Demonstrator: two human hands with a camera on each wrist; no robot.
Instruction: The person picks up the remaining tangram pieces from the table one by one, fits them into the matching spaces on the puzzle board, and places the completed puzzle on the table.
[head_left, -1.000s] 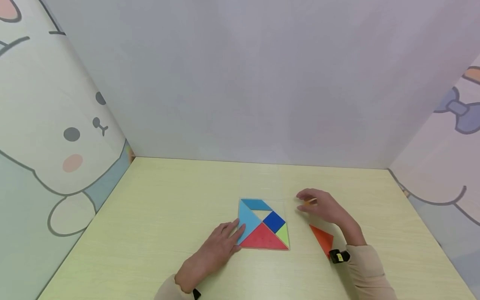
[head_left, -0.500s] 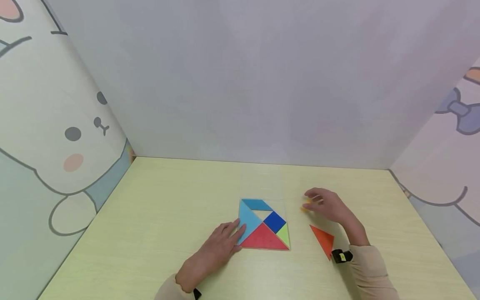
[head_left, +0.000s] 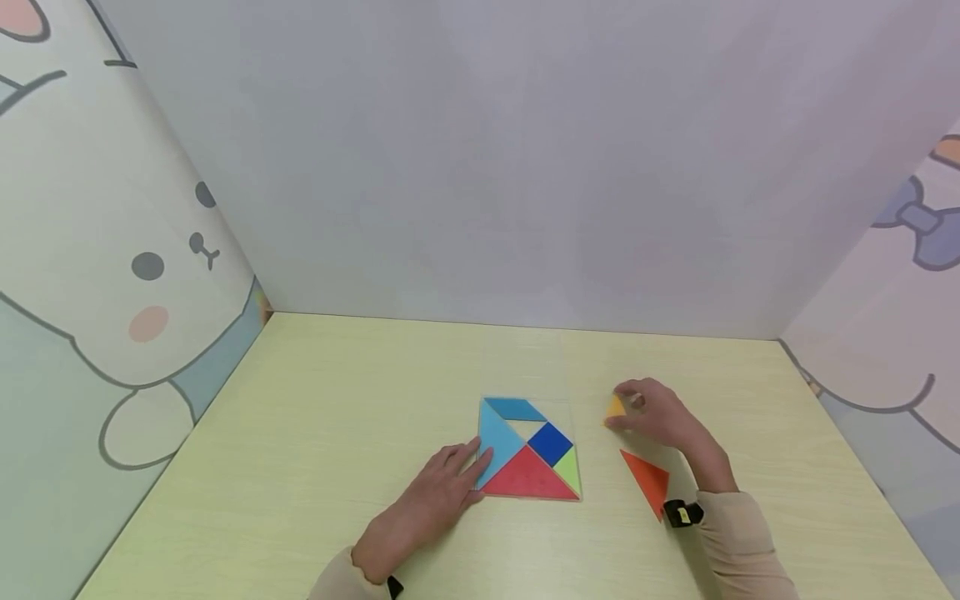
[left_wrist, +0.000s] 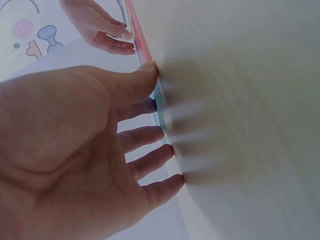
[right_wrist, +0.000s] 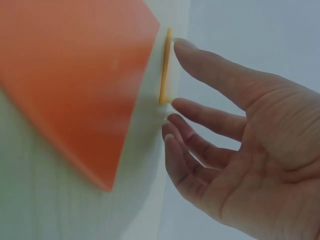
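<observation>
Nearest, the left hand [head_left: 435, 496] lies with fingers spread and nearly straight, its tips resting at the left edge of a shallow clear tray [head_left: 525, 428]. To the right, an orange triangle [head_left: 648, 483] lies on the table [head_left: 337, 375] by the right wrist. Inside the tray, a red triangle [head_left: 527, 478] sits nearer than a light blue triangle [head_left: 493, 440], a green triangle [head_left: 570, 472], a dark blue square [head_left: 550, 443] and a blue parallelogram [head_left: 513, 408]. Beyond the orange piece, the right hand [head_left: 652, 411] pinches a small yellow triangle [head_left: 614, 410] between thumb and forefinger; whether it touches the table is hard to tell. It looks thin, stiff and light, probably smooth enough to slide and unlikely to break easily; opposite edges seem the surest hold. As for labels, a yellow patch on the black wrist unit [head_left: 682, 514] is too small to read, and the cartoon side walls [head_left: 97, 208] show no lettering.
</observation>
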